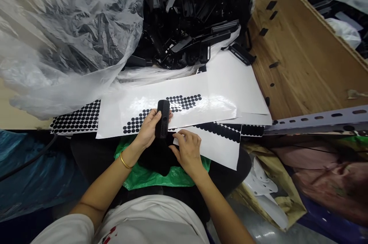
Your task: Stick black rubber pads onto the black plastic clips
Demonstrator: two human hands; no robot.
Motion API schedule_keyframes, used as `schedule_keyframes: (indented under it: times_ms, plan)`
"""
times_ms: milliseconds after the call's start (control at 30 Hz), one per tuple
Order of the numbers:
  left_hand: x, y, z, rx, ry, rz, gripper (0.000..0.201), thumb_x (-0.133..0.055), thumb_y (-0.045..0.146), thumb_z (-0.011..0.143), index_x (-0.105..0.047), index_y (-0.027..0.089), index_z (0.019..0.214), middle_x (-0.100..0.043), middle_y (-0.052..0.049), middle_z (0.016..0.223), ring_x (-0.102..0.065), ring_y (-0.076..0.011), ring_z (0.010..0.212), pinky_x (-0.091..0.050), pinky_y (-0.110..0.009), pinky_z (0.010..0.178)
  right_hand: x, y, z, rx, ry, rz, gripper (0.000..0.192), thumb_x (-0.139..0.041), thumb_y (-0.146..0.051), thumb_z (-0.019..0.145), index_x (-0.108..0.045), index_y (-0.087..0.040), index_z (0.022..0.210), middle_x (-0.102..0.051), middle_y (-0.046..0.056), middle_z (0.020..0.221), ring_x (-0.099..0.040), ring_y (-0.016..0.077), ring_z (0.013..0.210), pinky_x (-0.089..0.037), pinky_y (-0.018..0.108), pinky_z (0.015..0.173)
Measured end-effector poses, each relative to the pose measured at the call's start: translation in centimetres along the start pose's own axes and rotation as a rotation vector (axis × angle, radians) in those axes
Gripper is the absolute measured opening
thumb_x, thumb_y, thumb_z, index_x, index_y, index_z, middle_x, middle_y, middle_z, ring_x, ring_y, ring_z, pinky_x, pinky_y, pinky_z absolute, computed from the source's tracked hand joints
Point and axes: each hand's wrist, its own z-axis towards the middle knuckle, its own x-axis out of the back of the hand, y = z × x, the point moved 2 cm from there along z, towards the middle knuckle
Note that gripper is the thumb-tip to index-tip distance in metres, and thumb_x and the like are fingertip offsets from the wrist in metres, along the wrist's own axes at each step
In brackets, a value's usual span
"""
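Note:
My left hand (149, 128) is closed around a long black plastic part (163, 119) with a woven-looking texture and a small round spot near its middle. The part stands nearly upright over the front edge of the sheets. Just right of its lower end is my right hand (188, 148), fingers bent, with thumb and forefinger apart. A small patch of white shows between them; whether it is the sheet behind I cannot tell. Under the hands lies a white sticker sheet (138, 100) with rows of black round stickers (184, 102), partly used up.
A heap of black plastic parts (189, 14) fills the back, beside clear plastic wrapping (71, 25). A wooden panel (296, 52) closes off the right side. More dotted sheets (77, 117) lie at the left. A green bag (161, 180) lies on the lap; a brown bag (290, 198) stands lower right.

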Motion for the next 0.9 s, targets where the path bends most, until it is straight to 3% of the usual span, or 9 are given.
schedule_keyframes:
  times_ms: [133, 233, 400, 533, 700, 900]
  plan:
    - [0.1, -0.1, 0.1, -0.005, -0.011, 0.001, 0.019, -0.062, 0.031, 0.083, -0.057, 0.016, 0.095, -0.07, -0.007, 0.1, -0.065, -0.0204, 0.102, -0.048, -0.039, 0.096, 0.4, 1.7, -0.8, -0.006, 0.037, -0.04, 0.024, -0.045, -0.007, 0.083, -0.06, -0.022, 0.092, -0.06, 0.007, 0.09, -0.051, 0.0219, 0.083, -0.038, 0.04, 0.078]
    - [0.0, -0.2, 0.0, -0.01, -0.014, 0.013, 0.02, -0.061, 0.032, 0.083, -0.057, 0.016, 0.095, -0.07, -0.008, 0.101, -0.065, -0.0207, 0.103, -0.047, -0.04, 0.096, 0.8, 2.4, -1.4, 0.098, 0.054, 0.034, 0.025, -0.04, -0.005, 0.084, -0.06, -0.021, 0.084, -0.059, 0.004, 0.078, -0.05, 0.0179, 0.073, -0.038, 0.035, 0.07]
    - [0.0, -0.1, 0.0, -0.009, -0.027, 0.018, 0.02, -0.061, 0.032, 0.083, -0.058, 0.016, 0.095, -0.07, -0.008, 0.102, -0.063, -0.021, 0.106, -0.047, -0.039, 0.097, 1.9, 2.9, -2.9, 0.193, -0.103, 0.071, 0.024, -0.04, -0.005, 0.083, -0.056, -0.021, 0.075, -0.056, 0.003, 0.07, -0.048, 0.0161, 0.065, -0.037, 0.032, 0.063]
    - [0.0, -0.1, 0.0, 0.003, -0.027, 0.014, 0.018, -0.061, 0.03, 0.083, -0.058, 0.016, 0.095, -0.07, -0.008, 0.101, -0.063, -0.0217, 0.106, -0.048, -0.039, 0.095, 2.7, 3.1, -3.0, 0.085, -0.2, 0.211, 0.011, -0.05, -0.019, 0.086, -0.054, -0.021, 0.076, -0.057, 0.003, 0.073, -0.052, 0.0167, 0.067, -0.042, 0.031, 0.063]
    - [-0.1, 0.1, -0.1, 0.004, -0.014, 0.022, 0.018, -0.061, 0.029, 0.083, -0.058, 0.016, 0.094, -0.07, -0.009, 0.102, -0.063, -0.0216, 0.106, -0.049, -0.038, 0.094, 2.0, 3.1, -1.1, -0.215, 0.023, 0.312, 0.014, -0.049, -0.03, 0.09, -0.055, -0.02, 0.098, -0.06, 0.004, 0.081, -0.058, 0.0157, 0.067, -0.048, 0.028, 0.059]
    - [-0.2, 0.1, -0.1, 0.025, -0.014, 0.02, 0.017, -0.062, 0.029, 0.082, -0.057, 0.015, 0.092, -0.07, -0.009, 0.102, -0.064, -0.0221, 0.105, -0.048, -0.038, 0.094, 0.0, 3.1, -0.1, -0.266, 0.15, 0.213, 0.013, -0.047, -0.028, 0.091, -0.056, -0.019, 0.095, -0.059, 0.004, 0.078, -0.057, 0.0151, 0.066, -0.047, 0.027, 0.057]
